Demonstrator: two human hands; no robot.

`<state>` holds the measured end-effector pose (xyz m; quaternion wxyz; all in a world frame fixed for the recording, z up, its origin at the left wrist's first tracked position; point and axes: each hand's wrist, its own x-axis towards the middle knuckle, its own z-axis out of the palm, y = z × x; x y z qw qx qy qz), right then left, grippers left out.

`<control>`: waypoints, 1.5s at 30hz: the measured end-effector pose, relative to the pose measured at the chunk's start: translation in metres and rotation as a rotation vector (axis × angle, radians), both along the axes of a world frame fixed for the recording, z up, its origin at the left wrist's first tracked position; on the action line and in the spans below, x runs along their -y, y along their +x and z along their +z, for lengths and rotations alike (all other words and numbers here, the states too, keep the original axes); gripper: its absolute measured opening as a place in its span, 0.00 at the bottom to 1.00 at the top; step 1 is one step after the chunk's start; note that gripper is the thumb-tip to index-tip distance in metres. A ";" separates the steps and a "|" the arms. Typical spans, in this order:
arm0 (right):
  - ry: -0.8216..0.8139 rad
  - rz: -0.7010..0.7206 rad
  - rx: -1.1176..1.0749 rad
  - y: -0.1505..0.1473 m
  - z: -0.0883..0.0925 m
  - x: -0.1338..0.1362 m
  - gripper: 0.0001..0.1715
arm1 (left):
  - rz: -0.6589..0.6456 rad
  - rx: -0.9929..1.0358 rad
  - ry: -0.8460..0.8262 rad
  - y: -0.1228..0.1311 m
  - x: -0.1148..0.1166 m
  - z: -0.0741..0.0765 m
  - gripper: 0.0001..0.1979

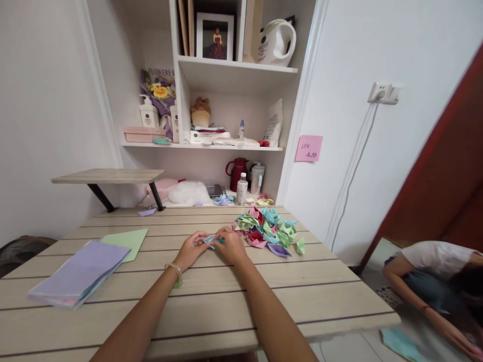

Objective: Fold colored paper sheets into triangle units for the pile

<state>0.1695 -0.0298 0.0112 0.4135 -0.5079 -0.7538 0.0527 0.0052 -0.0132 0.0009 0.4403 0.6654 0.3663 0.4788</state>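
Between my two hands, over the middle of the slatted table (pixel 211 306), is a small folded blue paper (pixel 213 242). The fingers of my left hand (pixel 194 247) pinch its left side. My right hand (pixel 231 245) grips the other side, and its fingers cover part of the paper. Just right of my right hand lies a heap of folded paper boats (pixel 269 226) in pink, red, blue, green and purple. Far to the left rests a stack of coloured paper sheets (pixel 81 271), purple on top, with a green sheet (pixel 126 242) partly under it.
A small raised shelf (pixel 107 176) on black legs stands at the table's back left. Behind the table are a clear bottle (pixel 242 190), a red jug (pixel 237 173) and a plastic bag (pixel 190 192). At the right, another person (pixel 433 276) crouches near the floor.
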 end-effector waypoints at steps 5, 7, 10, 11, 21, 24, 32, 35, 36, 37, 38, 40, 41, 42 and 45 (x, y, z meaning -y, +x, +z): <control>-0.020 0.076 -0.100 0.002 -0.002 -0.004 0.09 | 0.077 0.020 0.004 -0.003 -0.004 0.001 0.16; -0.027 0.062 -0.112 0.002 -0.003 -0.005 0.08 | 0.085 0.018 0.008 -0.003 -0.004 0.002 0.16; -0.057 0.043 -0.111 0.003 -0.002 -0.006 0.08 | 0.076 0.001 0.030 -0.002 -0.001 0.003 0.15; -0.070 0.037 -0.116 0.004 -0.002 -0.006 0.08 | 0.077 -0.006 0.040 -0.002 -0.001 0.004 0.15; -0.131 0.015 -0.315 0.003 -0.006 -0.010 0.10 | 0.067 0.013 0.067 -0.001 0.003 0.008 0.16; -0.118 0.026 -0.421 0.002 -0.008 -0.012 0.10 | 0.052 0.015 0.058 -0.001 0.004 0.010 0.17; -0.089 0.225 -0.552 0.001 0.001 -0.006 0.17 | 0.179 0.120 -0.065 -0.003 -0.001 0.011 0.19; -0.115 0.323 -0.486 0.002 0.004 -0.005 0.20 | 0.213 0.158 -0.094 -0.005 -0.002 0.011 0.21; -0.117 0.342 -0.455 0.002 0.004 -0.005 0.19 | 0.221 0.163 -0.101 -0.006 -0.003 0.011 0.21; -0.114 0.343 -0.416 0.003 0.004 -0.005 0.16 | 0.227 0.164 -0.106 -0.006 -0.003 0.011 0.21; -0.103 0.326 -0.370 0.004 0.004 -0.004 0.13 | 0.230 0.162 -0.109 -0.007 -0.004 0.011 0.21; -0.075 0.266 -0.270 0.006 0.005 -0.003 0.08 | 0.229 0.154 -0.112 -0.008 -0.004 0.010 0.21; -0.057 0.235 -0.228 0.007 0.006 -0.002 0.07 | 0.224 0.149 -0.111 -0.008 -0.004 0.010 0.21; -0.039 0.207 -0.194 0.008 0.007 -0.001 0.07 | 0.216 0.145 -0.109 -0.008 -0.005 0.010 0.21; 0.018 0.143 -0.106 0.010 0.012 0.003 0.07 | 0.205 0.147 -0.113 -0.008 -0.005 0.009 0.20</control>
